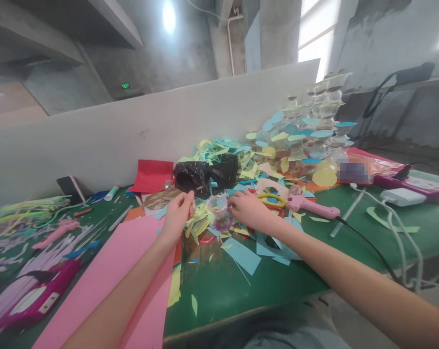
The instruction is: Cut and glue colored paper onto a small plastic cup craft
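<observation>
A small clear plastic cup (217, 212) with pinkish-purple rims stands among paper scraps at the middle of the green table. My right hand (246, 208) is at the cup's right side, its fingers curved against it. Left of the cup, my left hand (181, 211) is closed with fingertips pressed together; anything between them is too small to name. Yellow paper strips (199, 223) lie between my left hand and the cup. Under my left forearm is a large pink sheet (106, 271). A light blue paper piece (243, 255) lies in front of the cup.
A pink glue gun (314, 206) with a black cord lies right of my right hand, near yellow-handled scissors (273, 199). Stacked clear cups with paper discs (321, 133) rise at the back right. A black bag (192, 177) sits behind. Purple power strips (40, 295) lie at both sides.
</observation>
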The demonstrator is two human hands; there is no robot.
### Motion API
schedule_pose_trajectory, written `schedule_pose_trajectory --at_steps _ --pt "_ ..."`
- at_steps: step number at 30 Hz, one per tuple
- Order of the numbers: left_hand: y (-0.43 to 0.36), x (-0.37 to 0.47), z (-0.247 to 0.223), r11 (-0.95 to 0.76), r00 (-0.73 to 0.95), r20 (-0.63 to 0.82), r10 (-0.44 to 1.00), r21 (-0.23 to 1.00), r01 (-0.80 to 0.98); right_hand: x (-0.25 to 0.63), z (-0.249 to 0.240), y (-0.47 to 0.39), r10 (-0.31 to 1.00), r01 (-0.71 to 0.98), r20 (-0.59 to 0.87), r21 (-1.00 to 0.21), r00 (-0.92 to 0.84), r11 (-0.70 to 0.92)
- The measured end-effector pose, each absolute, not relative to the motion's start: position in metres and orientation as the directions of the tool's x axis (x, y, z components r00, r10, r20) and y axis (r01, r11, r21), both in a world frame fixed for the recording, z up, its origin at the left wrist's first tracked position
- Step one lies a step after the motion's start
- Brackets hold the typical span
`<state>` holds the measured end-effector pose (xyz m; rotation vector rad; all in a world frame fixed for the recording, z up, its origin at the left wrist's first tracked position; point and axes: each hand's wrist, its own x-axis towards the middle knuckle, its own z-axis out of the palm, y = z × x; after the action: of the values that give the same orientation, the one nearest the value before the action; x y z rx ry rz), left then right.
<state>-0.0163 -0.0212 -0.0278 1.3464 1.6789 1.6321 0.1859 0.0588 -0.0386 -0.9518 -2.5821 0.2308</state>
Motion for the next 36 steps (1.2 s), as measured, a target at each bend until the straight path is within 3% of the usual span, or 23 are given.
schedule_pose_trajectory --at_steps 13,26,29,32,36 --pt "-0.019 -0.024 -0.029 -0.161 -0.464 0.384 0.798 0.878 0.450 0.182 -0.045 0.068 0.682 0.547 0.277 -0.432 -0.677 0.717" --pt "-0.020 -0.025 -0.029 -0.161 -0.455 0.395 0.798 0.867 0.471 0.205 -0.023 0.085 0.877 0.518 0.341 -0.710 -0.339 0.477" --pt "-0.020 -0.025 -0.029 -0.153 -0.458 0.396 0.796 0.863 0.481 0.212 -0.016 0.085 0.896 0.607 0.357 -0.661 -0.262 0.441" --pt "-0.019 -0.025 -0.029 -0.146 -0.463 0.397 0.793 0.860 0.488 0.217 -0.015 0.087 0.859 0.759 0.470 -0.480 -0.200 0.440" --pt "-0.019 -0.024 -0.028 -0.147 -0.463 0.393 0.794 0.864 0.481 0.220 -0.020 0.091 0.714 0.881 0.686 -0.242 -0.142 0.407"
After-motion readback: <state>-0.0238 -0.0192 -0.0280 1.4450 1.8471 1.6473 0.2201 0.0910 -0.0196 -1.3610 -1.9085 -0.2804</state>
